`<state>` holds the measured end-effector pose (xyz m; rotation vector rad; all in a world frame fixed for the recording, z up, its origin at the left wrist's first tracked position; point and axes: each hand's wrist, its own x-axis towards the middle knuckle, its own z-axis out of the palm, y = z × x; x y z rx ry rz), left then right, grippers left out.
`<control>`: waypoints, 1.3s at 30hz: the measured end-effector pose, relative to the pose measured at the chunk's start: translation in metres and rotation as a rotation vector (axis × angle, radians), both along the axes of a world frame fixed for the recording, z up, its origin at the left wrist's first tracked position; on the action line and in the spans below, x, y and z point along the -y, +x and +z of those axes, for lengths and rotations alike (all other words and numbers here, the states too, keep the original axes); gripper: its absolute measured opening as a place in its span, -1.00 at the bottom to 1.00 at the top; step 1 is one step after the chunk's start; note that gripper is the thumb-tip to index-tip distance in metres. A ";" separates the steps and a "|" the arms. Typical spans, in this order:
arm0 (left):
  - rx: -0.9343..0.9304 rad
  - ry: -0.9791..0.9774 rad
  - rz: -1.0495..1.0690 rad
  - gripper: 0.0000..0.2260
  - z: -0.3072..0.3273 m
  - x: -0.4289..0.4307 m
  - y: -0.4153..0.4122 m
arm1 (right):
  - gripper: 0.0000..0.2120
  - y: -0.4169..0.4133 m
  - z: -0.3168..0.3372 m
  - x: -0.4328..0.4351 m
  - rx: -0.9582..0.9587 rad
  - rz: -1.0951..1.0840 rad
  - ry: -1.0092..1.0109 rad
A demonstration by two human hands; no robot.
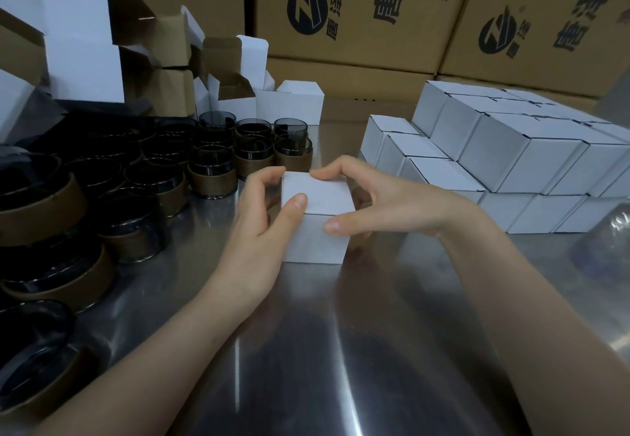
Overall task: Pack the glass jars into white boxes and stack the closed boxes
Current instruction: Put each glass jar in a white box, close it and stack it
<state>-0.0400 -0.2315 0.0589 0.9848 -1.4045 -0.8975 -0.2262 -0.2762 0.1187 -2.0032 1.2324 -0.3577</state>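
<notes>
Left grip: holding the white box from its left side, thumb laid on the lid, fingers curled round the far left corner.
Right grip: holding the same box from the right, forefinger on the far top edge, thumb pressed at the near right corner (the other fingers are tucked behind it and hard to make out).
White box: closed, standing upright on the surface between the two grips, in the middle of the scene.
Surface: shiny metal, reflecting both forearms.
Glass jars: dark glass with brown sleeves, crowded over the left side; the nearest ones stand just beyond the left grip's fingers.
Closed boxes: white, stacked in tiers at the right, near the right grip but not touching it.
Open boxes: piled at the back left, flaps up, brown inside.
Cartons: large, brown, black print, lined along the back (behind everything else).
</notes>
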 end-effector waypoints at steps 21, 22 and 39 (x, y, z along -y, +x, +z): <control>0.503 -0.271 -0.087 -0.88 -0.004 -0.021 -0.011 | -0.52 -0.028 0.066 0.077 -0.008 -0.928 -0.729; 0.534 -0.285 -0.141 -0.88 -0.004 -0.024 -0.013 | -0.57 -0.032 0.068 0.087 -0.062 -0.941 -0.723; 0.638 -0.313 -0.280 -0.85 -0.002 -0.024 -0.011 | -0.55 -0.037 0.049 0.150 -0.428 -1.062 -0.709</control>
